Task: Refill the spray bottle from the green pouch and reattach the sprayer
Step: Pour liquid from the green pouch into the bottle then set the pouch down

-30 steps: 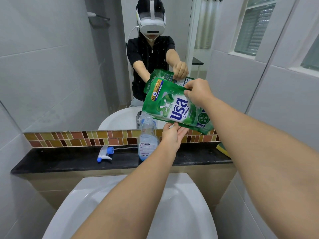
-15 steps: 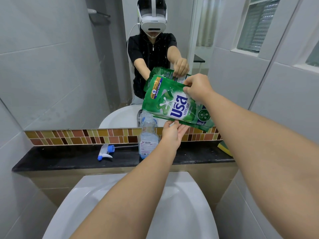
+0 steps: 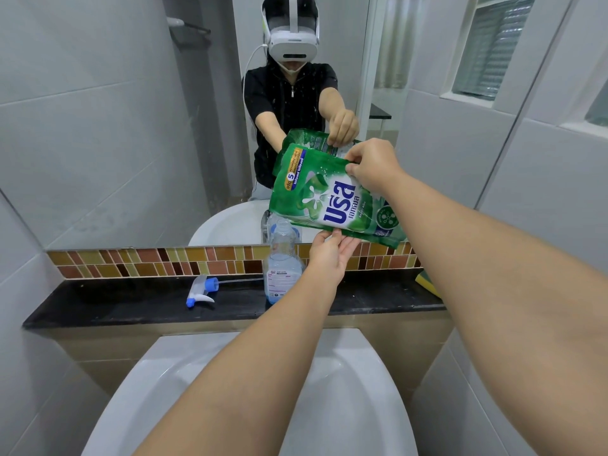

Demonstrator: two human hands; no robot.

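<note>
I hold the green pouch [image 3: 332, 199] tilted in the air above the black ledge, its lower left corner close over the mouth of the clear spray bottle [image 3: 283, 261]. My right hand [image 3: 371, 166] pinches the pouch's upper edge. My left hand [image 3: 329, 255] supports its bottom edge from below with the fingers against it. The bottle stands upright on the ledge, uncapped, with pale blue liquid in its lower part. Left of the bottle, the white and blue sprayer [image 3: 201, 290] lies on its side on the ledge, its thin tube pointing toward the bottle.
The black stone ledge [image 3: 131, 301] runs along a mirror with a strip of brown mosaic tile. A white basin [image 3: 250, 390] sits below my arms. A yellow-green sponge [image 3: 427, 283] lies at the ledge's right end. Tiled walls close both sides.
The pouch has shifted slightly, its lower corner now nearer the bottle mouth. Both hands keep their hold.
</note>
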